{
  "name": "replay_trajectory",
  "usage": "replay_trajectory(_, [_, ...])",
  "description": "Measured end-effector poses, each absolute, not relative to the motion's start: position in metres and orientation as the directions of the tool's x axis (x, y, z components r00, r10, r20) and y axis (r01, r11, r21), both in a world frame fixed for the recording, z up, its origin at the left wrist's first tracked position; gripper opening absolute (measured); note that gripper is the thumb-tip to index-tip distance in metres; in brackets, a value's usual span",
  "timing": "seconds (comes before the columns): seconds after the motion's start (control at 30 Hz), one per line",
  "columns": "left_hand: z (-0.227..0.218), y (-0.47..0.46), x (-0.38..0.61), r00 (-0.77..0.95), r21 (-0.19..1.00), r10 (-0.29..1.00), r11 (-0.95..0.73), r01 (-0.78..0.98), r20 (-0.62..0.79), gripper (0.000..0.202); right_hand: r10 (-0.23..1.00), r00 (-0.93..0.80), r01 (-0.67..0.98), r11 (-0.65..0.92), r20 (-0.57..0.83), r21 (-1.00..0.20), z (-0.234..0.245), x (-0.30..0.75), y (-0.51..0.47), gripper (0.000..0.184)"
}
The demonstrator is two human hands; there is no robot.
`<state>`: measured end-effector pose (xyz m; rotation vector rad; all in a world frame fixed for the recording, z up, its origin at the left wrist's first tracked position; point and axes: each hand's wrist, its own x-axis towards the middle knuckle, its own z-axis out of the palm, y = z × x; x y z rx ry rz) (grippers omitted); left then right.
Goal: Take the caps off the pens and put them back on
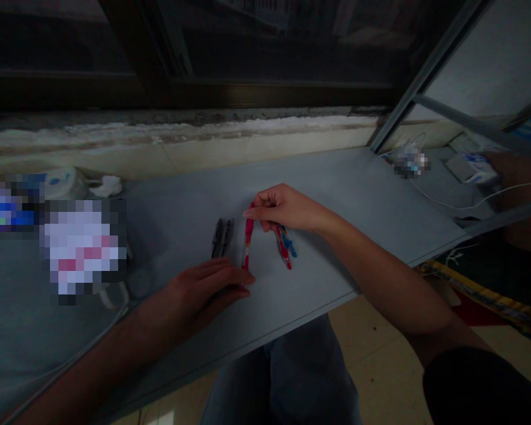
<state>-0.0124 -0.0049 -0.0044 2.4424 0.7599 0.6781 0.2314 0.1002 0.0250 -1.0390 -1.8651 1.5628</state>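
Several pens lie on a grey desk (345,195). My right hand (283,208) is curled, its fingertips pinched on the top end of a red pen (248,242) that lies upright between my hands. More red and blue pens (285,245) poke out from under that same hand. My left hand (203,290) rests flat on the desk, fingers stretched out and together, its fingertips at the lower end of the red pen. Two black pens (222,237) lie side by side just above my left hand.
A white round container (64,182) and crumpled tissue (106,186) sit at the back left. White cables (460,203) and small boxes (473,168) lie at the right behind a metal frame (464,124). The desk's front edge runs above my knees (292,378).
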Motion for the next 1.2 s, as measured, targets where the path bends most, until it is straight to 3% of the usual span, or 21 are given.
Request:
replay_trajectory(0.3, [-0.0002,-0.0090,-0.0074,0.724,0.634,0.652,-0.662,0.400,0.224,0.016,0.811,-0.574,0.269,0.057,-0.112,-0.962,0.0263,0.2308,0.0980,0.042])
replay_trajectory(0.7, [0.0023,-0.0111,-0.0059,0.737,0.605,0.627,-0.697,0.386,0.252,0.014,0.812,-0.581,0.334,0.183,-0.049,-0.925,0.0249,0.2294,0.0956,0.039])
replay_trajectory(1.2, [0.0031,-0.0143,-0.0021,0.739,0.611,0.619,-0.701,0.368,0.265,0.013,0.804,-0.594,0.358,0.228,-0.033,-0.905,0.0197,0.2267,0.0926,0.042])
